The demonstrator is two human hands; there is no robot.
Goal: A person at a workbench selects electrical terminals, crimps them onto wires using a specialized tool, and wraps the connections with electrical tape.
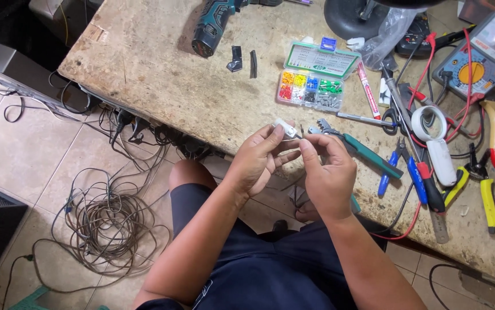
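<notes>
My left hand (256,163) pinches a small white connector block (286,128) between thumb and fingers, just off the worn workbench's front edge (201,109). Close against it, my right hand (328,172) pinches something thin and dark at the block's end; what it is cannot be made out. A green-handled crimping tool (362,150) lies on the bench right behind my right hand, jaws toward the block. An open compartment box of coloured ferrules (310,89) sits further back.
At the right lie scissors (394,109), a tape roll (428,122), blue, red and yellow pliers and screwdrivers, a multimeter (480,57) with red leads and a marker pen. A cordless drill (213,26) rests at the back. A coil of cable (107,224) lies on the tiled floor.
</notes>
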